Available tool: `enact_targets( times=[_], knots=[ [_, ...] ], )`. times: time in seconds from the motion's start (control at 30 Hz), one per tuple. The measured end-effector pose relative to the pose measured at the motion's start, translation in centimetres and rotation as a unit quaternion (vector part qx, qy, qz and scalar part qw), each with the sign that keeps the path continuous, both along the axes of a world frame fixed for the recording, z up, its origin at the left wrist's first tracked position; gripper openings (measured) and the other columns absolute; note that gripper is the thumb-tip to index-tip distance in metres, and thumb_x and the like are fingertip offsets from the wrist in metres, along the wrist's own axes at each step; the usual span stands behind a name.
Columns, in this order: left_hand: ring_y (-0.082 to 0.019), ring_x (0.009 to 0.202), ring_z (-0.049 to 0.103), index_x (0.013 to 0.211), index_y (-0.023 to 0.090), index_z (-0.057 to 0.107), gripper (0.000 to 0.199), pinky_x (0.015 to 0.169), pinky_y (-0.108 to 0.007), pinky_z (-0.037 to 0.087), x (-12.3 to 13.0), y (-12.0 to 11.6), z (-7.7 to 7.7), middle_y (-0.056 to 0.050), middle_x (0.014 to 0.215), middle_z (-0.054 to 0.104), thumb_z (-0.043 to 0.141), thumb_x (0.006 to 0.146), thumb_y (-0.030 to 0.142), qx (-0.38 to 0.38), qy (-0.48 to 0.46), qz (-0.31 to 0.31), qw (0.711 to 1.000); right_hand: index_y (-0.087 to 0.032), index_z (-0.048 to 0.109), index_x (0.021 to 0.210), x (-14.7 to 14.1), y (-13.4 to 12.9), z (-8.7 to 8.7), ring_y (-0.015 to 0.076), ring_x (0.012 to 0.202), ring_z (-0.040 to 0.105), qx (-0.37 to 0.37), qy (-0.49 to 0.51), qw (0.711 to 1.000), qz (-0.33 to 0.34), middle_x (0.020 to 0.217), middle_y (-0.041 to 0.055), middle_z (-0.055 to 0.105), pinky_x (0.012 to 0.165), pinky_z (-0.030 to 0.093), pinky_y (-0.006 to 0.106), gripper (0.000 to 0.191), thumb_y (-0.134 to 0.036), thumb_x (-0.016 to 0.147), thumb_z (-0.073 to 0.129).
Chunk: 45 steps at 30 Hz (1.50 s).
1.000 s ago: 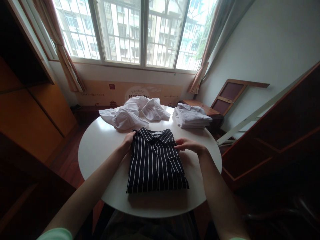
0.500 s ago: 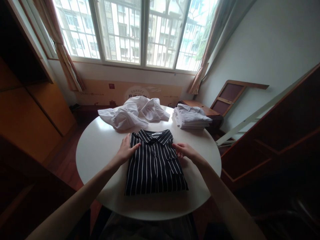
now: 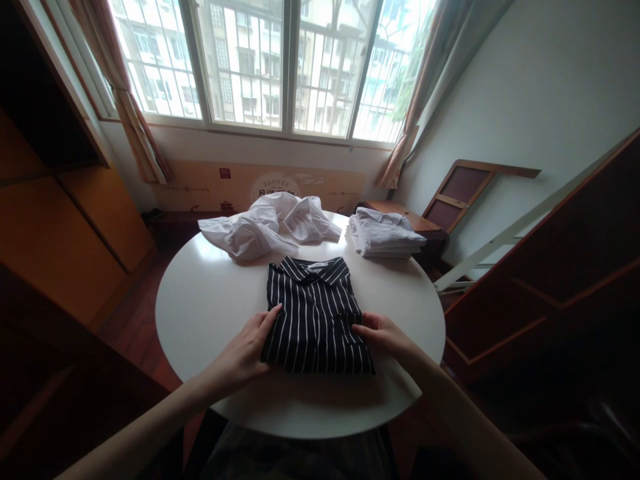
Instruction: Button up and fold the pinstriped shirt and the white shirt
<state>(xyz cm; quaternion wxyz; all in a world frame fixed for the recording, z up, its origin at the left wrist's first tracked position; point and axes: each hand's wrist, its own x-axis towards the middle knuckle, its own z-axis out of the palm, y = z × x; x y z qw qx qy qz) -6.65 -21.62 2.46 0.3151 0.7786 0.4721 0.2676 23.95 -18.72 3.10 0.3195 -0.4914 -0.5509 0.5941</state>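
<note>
A folded black shirt with white stripes (image 3: pixel 315 320) lies on the round white table (image 3: pixel 200 320), its collar toward the window. My left hand (image 3: pixel 255 340) grips the shirt's left side, thumb on top and the other fingers partly hidden at the edge. On the right side, my right hand (image 3: pixel 383 333) holds the shirt edge beside the chest pocket, with its thumb on the fabric and fingertips partly out of sight underneath.
Crumpled white clothing (image 3: pixel 270 223) lies at the table's far side. A stack of folded white shirts (image 3: pixel 385 233) sits at the far right. Beyond the table are a wooden chair (image 3: pixel 457 193) and a barred window (image 3: pixel 240 67).
Both hands have moved down the shirt's sides, toward me. The shirt has shifted slightly to the right and its lower edge looks raised.
</note>
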Motion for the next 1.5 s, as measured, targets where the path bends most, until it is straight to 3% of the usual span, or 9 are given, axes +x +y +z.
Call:
enact_targets(
  times=[0.17, 0.3, 0.43, 0.67, 0.9, 1.07, 1.23, 1.37, 1.5],
  knots=[
    [-0.034, 0.115, 0.039, 0.129, 0.021, 0.041, 0.090, 0.098, -0.044, 0.029, 0.9, 5.1, 0.1, -0.013, 0.121, 0.050, 0.075, 0.047, 0.032, 0.000, -0.061, 0.073, 0.995, -0.017, 0.060, 0.086, -0.8, 2.3, 0.3, 0.0168, 0.082, 0.060, -0.005, 0.038, 0.993, -0.114, 0.090, 0.0048, 0.065, 0.073, 0.049, 0.029, 0.026, -0.035, 0.068, 0.066],
    [-0.029, 0.099, 0.053, 0.126, 0.015, 0.044, 0.080, 0.083, -0.036, 0.040, 1.7, 7.3, 0.3, -0.013, 0.106, 0.059, 0.071, 0.055, 0.043, -0.126, -0.199, 0.157, 0.959, -0.017, 0.059, 0.083, -1.6, 2.7, 0.8, 0.0157, 0.077, 0.061, -0.046, 0.094, 0.986, -0.133, 0.087, 0.0056, 0.065, 0.071, 0.051, 0.027, 0.020, -0.033, 0.072, 0.064],
    [-0.020, 0.075, 0.057, 0.113, 0.011, 0.052, 0.070, 0.067, -0.029, 0.042, 2.4, 7.8, 0.3, -0.005, 0.076, 0.061, 0.072, 0.054, 0.041, -0.142, -0.284, 0.225, 0.921, -0.017, 0.061, 0.084, -2.0, 2.6, 1.0, 0.0170, 0.080, 0.062, -0.065, 0.109, 0.984, -0.121, 0.087, 0.0055, 0.066, 0.075, 0.051, 0.029, 0.023, -0.029, 0.067, 0.069],
    [-0.012, 0.066, 0.053, 0.100, 0.020, 0.053, 0.047, 0.058, -0.022, 0.041, 2.1, 5.5, 1.4, 0.003, 0.069, 0.053, 0.071, 0.058, 0.032, -0.083, -0.372, 0.167, 0.909, -0.019, 0.064, 0.086, -1.1, 1.6, 0.7, 0.0190, 0.088, 0.058, 0.067, 0.089, 0.990, -0.085, 0.092, 0.0038, 0.065, 0.083, 0.045, 0.034, 0.033, -0.036, 0.060, 0.072],
    [-0.014, 0.061, 0.054, 0.115, 0.020, 0.048, 0.057, 0.054, -0.024, 0.040, -0.6, 3.8, -0.3, 0.001, 0.066, 0.056, 0.067, 0.063, 0.037, -0.235, -0.304, 0.063, 0.921, -0.017, 0.064, 0.083, 0.7, 0.1, 1.1, 0.0186, 0.078, 0.056, 0.055, -0.053, 0.994, 0.084, 0.083, 0.0035, 0.063, 0.072, 0.044, 0.033, 0.029, -0.042, 0.069, 0.063],
    [-0.013, 0.060, 0.052, 0.127, 0.022, 0.035, 0.068, 0.056, -0.024, 0.039, -0.4, 3.7, 0.0, 0.003, 0.065, 0.054, 0.064, 0.068, 0.037, -0.242, -0.295, 0.015, 0.924, -0.017, 0.063, 0.081, -0.1, -0.3, 2.0, 0.0199, 0.080, 0.055, 0.155, -0.139, 0.977, 0.039, 0.086, 0.0055, 0.062, 0.072, 0.043, 0.032, 0.029, -0.044, 0.072, 0.060],
    [-0.014, 0.063, 0.051, 0.126, 0.019, 0.035, 0.060, 0.056, -0.025, 0.038, -0.2, 3.1, 0.0, 0.001, 0.069, 0.053, 0.055, 0.074, 0.041, -0.198, -0.267, 0.036, 0.943, -0.016, 0.060, 0.083, -0.8, -1.9, 1.8, 0.0202, 0.076, 0.057, 0.132, -0.122, 0.984, -0.017, 0.083, 0.0060, 0.063, 0.068, 0.045, 0.033, 0.032, -0.046, 0.072, 0.058],
    [-0.010, 0.053, 0.041, 0.122, 0.020, 0.041, 0.052, 0.050, -0.022, 0.031, -0.1, 2.5, -0.4, 0.006, 0.058, 0.041, 0.053, 0.074, 0.037, -0.091, -0.124, 0.060, 0.986, -0.015, 0.058, 0.095, -1.1, -2.9, 1.3, 0.0229, 0.084, 0.058, 0.097, -0.146, 0.984, -0.003, 0.093, 0.0075, 0.064, 0.072, 0.046, 0.034, 0.039, -0.044, 0.069, 0.062],
    [-0.011, 0.054, 0.042, 0.118, 0.023, 0.045, 0.050, 0.052, -0.023, 0.032, -0.5, 2.7, 0.2, 0.006, 0.058, 0.043, 0.055, 0.070, 0.033, -0.053, -0.006, 0.015, 0.998, -0.017, 0.057, 0.092, -0.5, -2.4, 1.4, 0.0215, 0.077, 0.059, 0.089, -0.232, 0.969, 0.008, 0.088, 0.0062, 0.065, 0.066, 0.046, 0.032, 0.042, -0.044, 0.063, 0.068]
  ],
)
